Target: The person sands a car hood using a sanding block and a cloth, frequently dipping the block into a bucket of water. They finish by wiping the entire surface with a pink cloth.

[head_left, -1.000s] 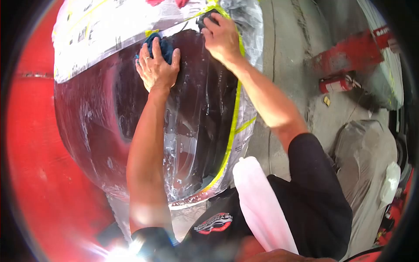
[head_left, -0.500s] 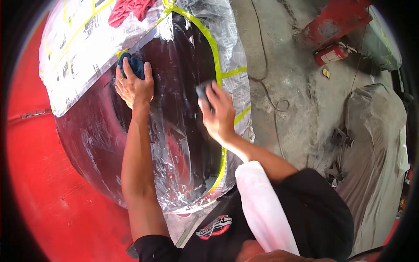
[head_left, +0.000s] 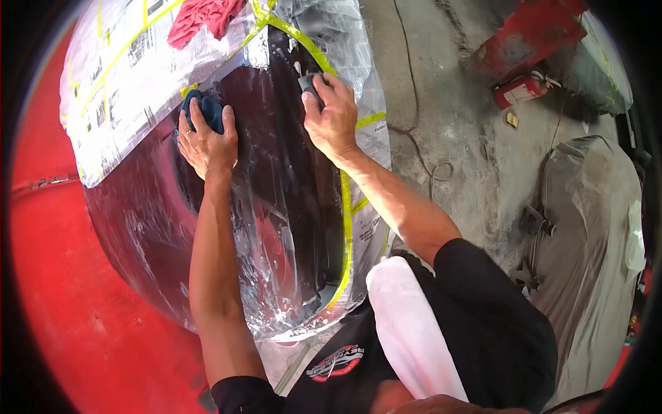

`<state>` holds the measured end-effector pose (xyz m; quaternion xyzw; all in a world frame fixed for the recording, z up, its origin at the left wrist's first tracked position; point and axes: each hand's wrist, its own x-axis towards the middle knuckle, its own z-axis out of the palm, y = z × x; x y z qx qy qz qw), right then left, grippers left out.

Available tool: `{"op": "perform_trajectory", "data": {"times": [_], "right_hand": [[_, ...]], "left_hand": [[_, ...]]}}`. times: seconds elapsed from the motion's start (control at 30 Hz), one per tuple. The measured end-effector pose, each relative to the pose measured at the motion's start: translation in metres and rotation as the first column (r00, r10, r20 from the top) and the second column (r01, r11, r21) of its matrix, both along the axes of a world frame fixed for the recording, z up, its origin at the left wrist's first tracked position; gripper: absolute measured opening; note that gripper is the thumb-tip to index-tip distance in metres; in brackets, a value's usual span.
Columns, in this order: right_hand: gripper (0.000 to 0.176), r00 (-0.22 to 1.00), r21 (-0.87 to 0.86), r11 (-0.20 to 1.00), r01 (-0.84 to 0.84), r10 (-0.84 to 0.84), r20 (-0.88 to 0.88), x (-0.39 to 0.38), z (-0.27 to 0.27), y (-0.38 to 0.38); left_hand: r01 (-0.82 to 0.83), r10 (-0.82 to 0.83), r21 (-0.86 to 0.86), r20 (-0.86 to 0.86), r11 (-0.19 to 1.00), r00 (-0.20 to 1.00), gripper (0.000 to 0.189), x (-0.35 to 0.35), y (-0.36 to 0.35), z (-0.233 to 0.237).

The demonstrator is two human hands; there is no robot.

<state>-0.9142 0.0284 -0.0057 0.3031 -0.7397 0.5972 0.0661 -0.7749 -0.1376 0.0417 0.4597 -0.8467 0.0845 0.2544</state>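
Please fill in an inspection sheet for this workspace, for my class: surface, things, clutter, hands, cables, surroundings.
Surface: dark panel, whitish streaks, edged with yellow tape.
Things: blue cloth, dark block.
Clutter: red cloth on masking sheet; small yellow piece on floor.
Hands: left hand spread over blue cloth; right hand gripping block.
Cables: thin dark cord, looped on floor.
Surroundings: fire extinguisher, sheet-covered object.

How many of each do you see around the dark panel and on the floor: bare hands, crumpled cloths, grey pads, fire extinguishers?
Hands: 2 (left hand, right hand)
Crumpled cloths: 2 (blue cloth, red cloth)
Grey pad: 1
Fire extinguisher: 1
Total: 6
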Motion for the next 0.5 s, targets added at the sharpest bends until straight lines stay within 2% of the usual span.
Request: {"op": "perform_trajectory", "data": {"times": [0.1, 0.17, 0.23, 0.3, 0.33, 0.37, 0.43, 0.5], "right_hand": [[0.035, 0.996, 0.007, 0.997, -0.073, 0.073, -0.041, 0.033, -0.022, 0.043], [0.034, 0.991, -0.027, 0.991, -0.133, 0.132, -0.033, 0.042, -0.016, 0.060], [0.030, 0.999, -0.014, 0.999, -0.044, 0.044, 0.002, 0.001, -0.009, 0.014], [0.033, 0.995, -0.058, 0.994, -0.091, 0.088, -0.051, -0.042, 0.008, -0.027], [0.032, 0.993, -0.133, 0.987, -0.085, 0.073, -0.094, -0.043, -0.003, -0.027], [0.032, 0.992, -0.131, 0.987, -0.092, 0.079, -0.098, -0.036, -0.015, -0.013], [0.034, 0.973, -0.128, 0.965, -0.229, 0.222, -0.067, -0.009, -0.035, 0.036], [0.035, 0.959, -0.115, 0.953, -0.281, 0.274, -0.076, -0.018, -0.034, 0.033]], "left_hand": [[-0.008, 0.008, 0.000, 0.021, 1.000, 1.000, 0.077, -0.001, 0.005, 0.004], [-0.021, 0.022, -0.008, 0.017, 1.000, 1.000, 0.077, -0.003, 0.003, 0.003], [-0.011, 0.011, 0.002, 0.017, 1.000, 1.000, 0.077, -0.001, 0.005, 0.004], [-0.017, 0.017, 0.004, 0.016, 1.000, 1.000, 0.077, -0.003, 0.004, 0.006], [-0.014, 0.013, 0.023, 0.026, 1.000, 1.000, 0.077, -0.001, 0.004, 0.006], [-0.020, 0.019, 0.025, 0.022, 1.000, 1.000, 0.077, 0.000, 0.005, 0.005], [-0.014, 0.014, 0.020, 0.006, 1.000, 1.000, 0.076, -0.001, 0.003, 0.004], [-0.019, 0.019, 0.010, -0.007, 1.000, 1.000, 0.076, -0.004, 0.000, 0.004]]}}
